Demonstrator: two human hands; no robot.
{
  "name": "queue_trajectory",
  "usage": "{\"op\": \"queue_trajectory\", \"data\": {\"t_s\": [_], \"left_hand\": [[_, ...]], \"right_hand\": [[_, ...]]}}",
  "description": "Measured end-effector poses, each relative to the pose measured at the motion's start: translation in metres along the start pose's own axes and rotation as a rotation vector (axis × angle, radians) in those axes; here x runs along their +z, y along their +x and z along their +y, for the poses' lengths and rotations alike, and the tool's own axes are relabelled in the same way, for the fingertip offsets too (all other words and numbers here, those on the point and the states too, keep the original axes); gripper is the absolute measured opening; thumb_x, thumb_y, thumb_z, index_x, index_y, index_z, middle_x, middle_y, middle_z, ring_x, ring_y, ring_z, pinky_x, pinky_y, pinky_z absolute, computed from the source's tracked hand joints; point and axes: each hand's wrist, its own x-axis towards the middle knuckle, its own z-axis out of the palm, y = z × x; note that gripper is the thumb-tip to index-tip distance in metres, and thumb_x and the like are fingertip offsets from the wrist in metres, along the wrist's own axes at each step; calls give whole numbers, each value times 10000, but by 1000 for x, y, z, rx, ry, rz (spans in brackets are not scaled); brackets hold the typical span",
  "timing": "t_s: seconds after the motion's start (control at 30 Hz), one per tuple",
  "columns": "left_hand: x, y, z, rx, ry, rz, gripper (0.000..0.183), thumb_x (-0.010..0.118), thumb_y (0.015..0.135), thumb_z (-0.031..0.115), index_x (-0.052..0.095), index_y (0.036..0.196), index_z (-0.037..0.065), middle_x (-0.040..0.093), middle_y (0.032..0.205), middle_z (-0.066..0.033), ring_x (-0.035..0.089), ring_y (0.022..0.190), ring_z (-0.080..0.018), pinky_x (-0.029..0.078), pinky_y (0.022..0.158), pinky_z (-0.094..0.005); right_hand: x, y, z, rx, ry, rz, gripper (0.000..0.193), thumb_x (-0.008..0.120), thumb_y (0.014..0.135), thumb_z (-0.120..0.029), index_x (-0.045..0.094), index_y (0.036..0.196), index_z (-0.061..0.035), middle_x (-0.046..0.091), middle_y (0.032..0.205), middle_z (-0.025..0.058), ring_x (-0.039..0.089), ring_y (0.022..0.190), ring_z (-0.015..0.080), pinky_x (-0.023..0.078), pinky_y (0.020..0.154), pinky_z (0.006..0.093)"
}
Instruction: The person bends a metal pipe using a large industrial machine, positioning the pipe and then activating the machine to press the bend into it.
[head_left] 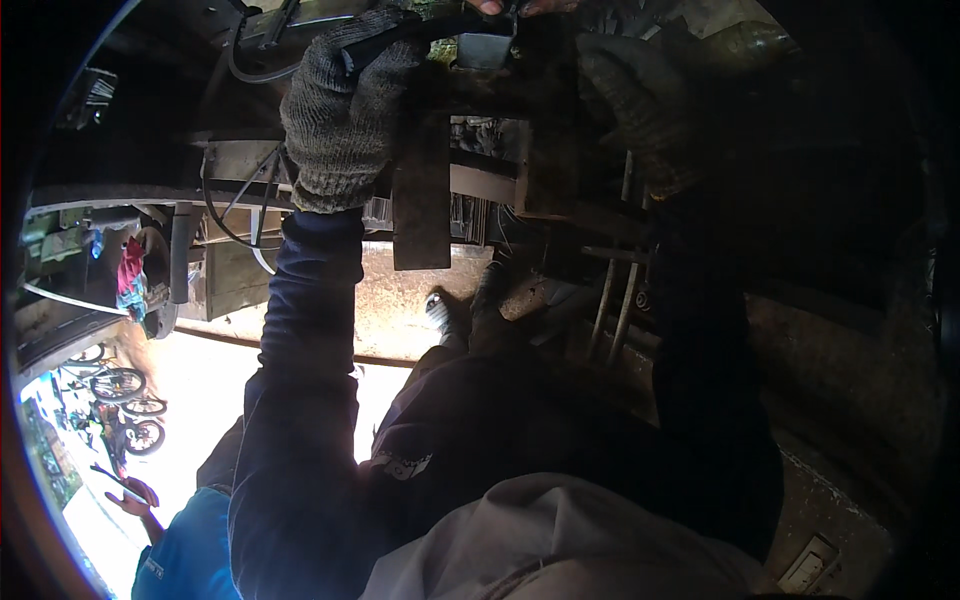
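My left hand (342,125), in a grey knitted glove, is raised at the upper left of the machine. Its fingers are wrapped round a black bar (385,42) that slants up to the right. Just right of the bar sits a small grey metal block (484,51). My right hand (640,115), also gloved, is up beside the dark machine frame (545,160); deep shade hides what its fingers do. Another person's bare fingers (545,6) show at the top edge, near the block. A flat dark metal plate (421,205) hangs down between my forearms.
Black cables (222,225) loop left of my left forearm. A metal pipe frame (625,290) stands on the right. A red and blue cloth (131,275) hangs at the left. Outside are parked bicycles (120,385). A person in a blue shirt (190,550) is at the lower left.
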Motion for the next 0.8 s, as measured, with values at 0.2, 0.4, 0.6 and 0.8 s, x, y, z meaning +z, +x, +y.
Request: {"op": "queue_trajectory", "data": {"t_s": [0.2, 0.4, 0.6, 0.8], "left_hand": [[2, 4, 13, -125, -109, 58, 236, 710, 953, 126, 739, 1182, 77, 726, 1172, -124, 710, 1073, -268, 536, 946, -356], [2, 1, 5, -36, 22, 40, 236, 713, 961, 148, 729, 1179, 59, 729, 1139, -137, 717, 1048, -275, 542, 929, -357], [3, 1, 9, -122, -55, 67, 245, 730, 954, 177, 723, 1170, 61, 731, 1138, -135, 719, 1041, -273, 546, 918, -359], [1, 6, 17, -113, -59, 68, 266, 749, 943, 198, 719, 1166, 57, 744, 1120, -134, 728, 1013, -273, 553, 901, -353]], "right_hand": [[2, 2, 7, -18, 23, 14, 284, 700, 1008, -204, 689, 1239, -40, 719, 1068, 37, 658, 1002, 128, 538, 884, 283], [1, 0, 7, 8, 81, -27, 274, 694, 1014, -193, 689, 1242, -41, 714, 1058, 29, 656, 966, 111, 540, 849, 267], [3, 0, 6, -18, 94, 0, 270, 696, 1012, -197, 688, 1232, -39, 707, 1047, 31, 656, 971, 119, 540, 841, 278], [3, 0, -2, -6, 58, -20, 266, 691, 1015, -198, 686, 1231, -41, 702, 1062, 39, 651, 984, 122, 538, 855, 285]]}}
